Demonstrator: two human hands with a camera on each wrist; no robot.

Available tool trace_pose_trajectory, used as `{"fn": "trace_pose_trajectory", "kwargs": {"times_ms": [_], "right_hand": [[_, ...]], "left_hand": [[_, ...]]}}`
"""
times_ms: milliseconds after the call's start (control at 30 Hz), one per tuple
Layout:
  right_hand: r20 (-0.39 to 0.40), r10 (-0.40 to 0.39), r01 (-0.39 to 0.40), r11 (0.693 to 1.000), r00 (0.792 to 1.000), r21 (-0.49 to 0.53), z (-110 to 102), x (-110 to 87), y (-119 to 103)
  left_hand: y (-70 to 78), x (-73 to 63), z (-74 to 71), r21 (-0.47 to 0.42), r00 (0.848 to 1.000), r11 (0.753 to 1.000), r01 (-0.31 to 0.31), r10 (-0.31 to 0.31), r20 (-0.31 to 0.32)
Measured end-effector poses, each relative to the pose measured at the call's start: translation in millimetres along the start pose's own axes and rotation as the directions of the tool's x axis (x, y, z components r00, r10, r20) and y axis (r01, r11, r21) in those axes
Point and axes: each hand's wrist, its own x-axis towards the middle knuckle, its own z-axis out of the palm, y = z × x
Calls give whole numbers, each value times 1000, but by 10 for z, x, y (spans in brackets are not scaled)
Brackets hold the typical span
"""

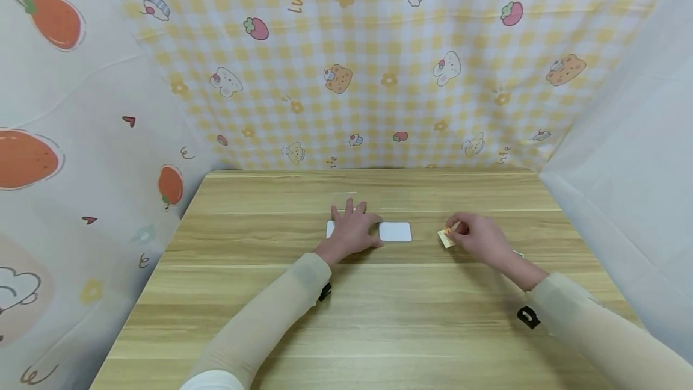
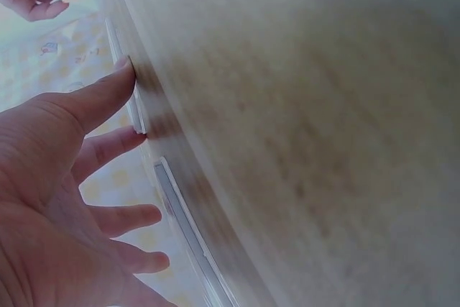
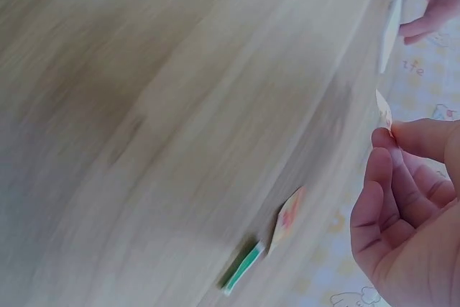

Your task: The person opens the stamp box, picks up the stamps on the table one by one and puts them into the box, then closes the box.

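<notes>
My left hand (image 1: pixel 353 229) lies spread over the table, its thumb and index fingertip right at the left edge of a white card (image 1: pixel 396 232). Under this hand a second white card (image 1: pixel 329 229) is partly hidden. Farther right, my right hand (image 1: pixel 479 239) pinches a small cream paper piece with an orange print (image 1: pixel 445 238) between thumb and index finger, at a slant. In the right wrist view, another cream piece with a red print (image 3: pixel 287 219) and a green-and-white piece (image 3: pixel 243 268) lie on the table below that hand.
Clear, flat pieces (image 1: pixel 393 200) sit behind the white cards on the wood-grain table (image 1: pixel 346 324). A yellow checked cloth (image 1: pixel 368 101) hangs along the back edge, with pale cloths at both sides. A black strap part (image 1: pixel 528 317) shows at the right wrist.
</notes>
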Motion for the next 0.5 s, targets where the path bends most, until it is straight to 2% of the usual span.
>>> {"fn": "trace_pose_trajectory", "kwargs": {"times_ms": [500], "right_hand": [[-35,27,-22,991,999,136,119,197,-253]], "left_hand": [[15,-12,-20,23,1000,999,28,-28,0]]}}
